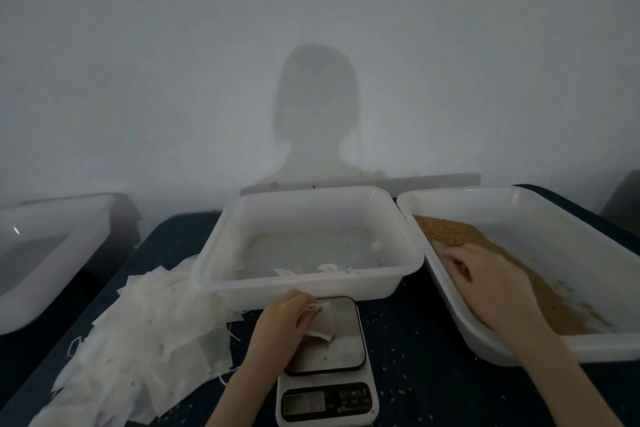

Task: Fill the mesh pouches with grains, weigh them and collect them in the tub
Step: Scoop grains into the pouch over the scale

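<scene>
The left hand [284, 317] pinched a mesh pouch [320, 324] by its top, the pouch resting on the scale [346, 336] at the desk's [415, 392] front. The right hand [485, 274] lay in the grains [519, 270] of the right tray [485, 340], fingers loosely spread, gripping nothing visible. The tub [304, 284] stood behind the scale, with empty pouches [149, 333] heaped at its left

tubs [304, 282] glossy white plastic, pouches [145, 333] thin matt mesh cloth, scale [341, 333] top brushed metal, worktop [426, 357] dark matt, grains [485, 246] rough brown
</scene>
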